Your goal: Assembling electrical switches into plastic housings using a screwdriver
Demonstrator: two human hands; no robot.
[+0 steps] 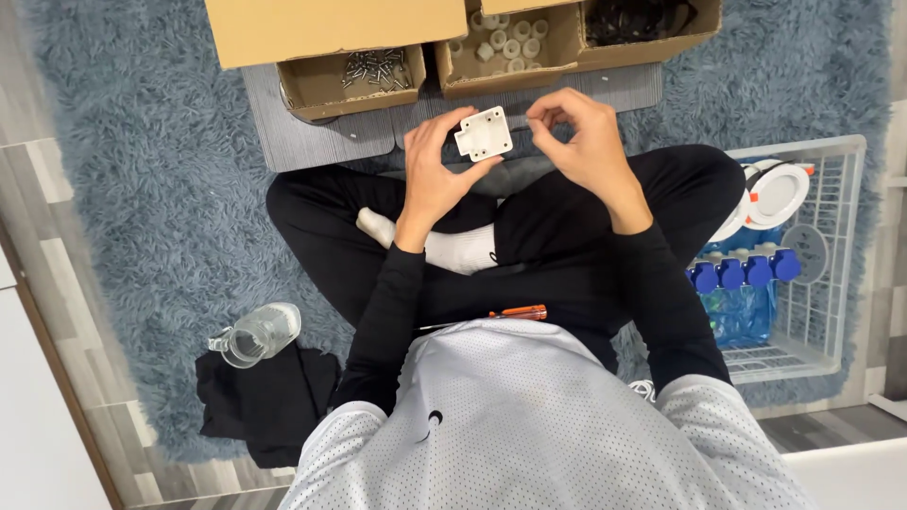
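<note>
Person sits cross-legged on a shaggy blue rug (132,189), seen from above. Left hand (436,170) has its grip closed on a small white square plastic part (484,133), thumb on the near edge, fingers behind it; part is held above the lap, just short of the cardboard boxes. Right hand (581,142) sits just right of the white part, fingertips pinched narrow; whatever is between them is too small to make out, cannot tell if anything is held. Beyond the part: a box of screws (376,69), a box of white round fittings (505,42), a box of dark items (638,19) cut off at the top edge. Orange-handled screwdriver (515,313) lies on the lap, near side of the part, tip partly hidden by the shirt. White wire basket (812,255) far right of the part, holding blue pieces and white round fixtures, partly hidden by the knee. Clear glass jug (257,333) and black cloth (269,401) lie near-left.
</note>
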